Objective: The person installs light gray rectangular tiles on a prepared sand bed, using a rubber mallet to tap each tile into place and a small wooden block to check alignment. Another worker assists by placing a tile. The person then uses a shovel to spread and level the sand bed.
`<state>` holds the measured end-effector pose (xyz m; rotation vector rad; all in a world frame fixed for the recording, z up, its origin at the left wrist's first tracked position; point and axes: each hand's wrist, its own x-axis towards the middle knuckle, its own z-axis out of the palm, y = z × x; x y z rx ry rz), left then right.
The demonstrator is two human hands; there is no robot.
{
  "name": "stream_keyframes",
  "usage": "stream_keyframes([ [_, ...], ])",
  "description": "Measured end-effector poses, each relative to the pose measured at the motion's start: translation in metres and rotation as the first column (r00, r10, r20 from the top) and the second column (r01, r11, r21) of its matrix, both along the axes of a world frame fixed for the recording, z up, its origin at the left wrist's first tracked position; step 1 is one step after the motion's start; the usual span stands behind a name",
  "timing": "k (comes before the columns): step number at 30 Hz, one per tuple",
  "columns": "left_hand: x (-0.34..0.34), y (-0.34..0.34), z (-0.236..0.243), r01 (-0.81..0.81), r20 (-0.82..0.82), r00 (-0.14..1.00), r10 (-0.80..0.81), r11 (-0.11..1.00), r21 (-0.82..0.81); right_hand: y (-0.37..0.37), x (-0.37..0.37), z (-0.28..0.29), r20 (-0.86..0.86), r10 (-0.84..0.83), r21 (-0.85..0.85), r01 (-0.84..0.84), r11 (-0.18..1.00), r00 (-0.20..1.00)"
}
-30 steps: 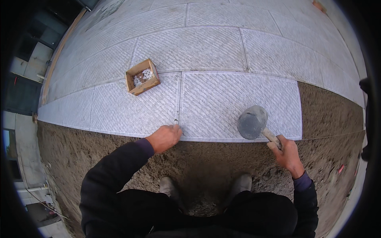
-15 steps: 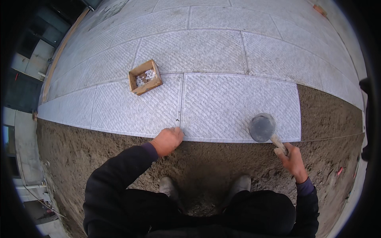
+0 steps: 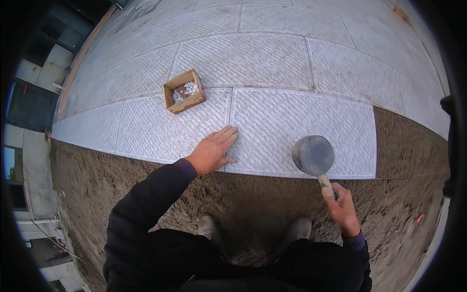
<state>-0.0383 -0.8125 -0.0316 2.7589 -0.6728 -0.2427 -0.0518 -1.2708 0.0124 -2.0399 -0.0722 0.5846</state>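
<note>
Gripping a grey, round-headed mallet (image 3: pixel 314 155) by its pale handle (image 3: pixel 324 182), the right hand (image 3: pixel 342 207) is right of the left hand (image 3: pixel 212 151), whose open fingers (image 3: pixel 223 136) overlie grey, rectangular slabs (image 3: pixel 277 114).

Soft, diffuse daylight; slabs (image 3: pixel 301 117) pale and bright, soil (image 3: pixel 406 141) darker, dim shadow between boots (image 3: pixel 299 228); far slabs softer, straight edges bowed by fisheye, frame rim black

Your left hand (image 3: pixel 210 152) is palm down, fingers (image 3: pixel 225 137) extended together, thumb (image 3: pixel 226 160) spread away. Your right hand (image 3: pixel 344 209) is curled in a grip, though its fingertips are hard to make out. Both dark-sleeved forearms (image 3: pixel 148 197) reach forward; your feet (image 3: pixel 209 228) stand apart.
</note>
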Motion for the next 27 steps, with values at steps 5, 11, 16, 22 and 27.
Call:
stream_keyframes([
  [5, 0.004, -0.002, -0.008, 0.062, -0.106, 0.993, -0.047, 0.987, 0.147, 0.007, 0.01, -0.016, 0.059, 0.024, -0.077, -0.02, 0.997, 0.998],
  [11, 0.001, -0.005, -0.009, 0.043, -0.094, 0.995, -0.031, 0.992, 0.122, 0.004, 0.019, -0.027, -0.087, -0.06, -0.065, 0.055, 0.996, 0.994],
  [16, 0.002, -0.006, -0.006, 0.041, -0.114, 0.993, -0.025, 0.99, 0.135, 0.01, 0.024, -0.023, 0.085, 0.136, -0.153, -0.122, 0.981, 0.987],
  [22, 0.002, -0.008, -0.005, 0.041, -0.102, 0.994, -0.027, 0.99, 0.131, 0.018, 0.021, -0.019, 0.083, 0.135, -0.128, -0.124, 0.984, 0.987],
  [27, 0.007, -0.014, 0.001, 0.061, -0.115, 0.993, -0.04, 0.981, 0.182, 0.019, 0.014, -0.02, 0.092, 0.071, -0.1, -0.062, 0.993, 0.993],
])
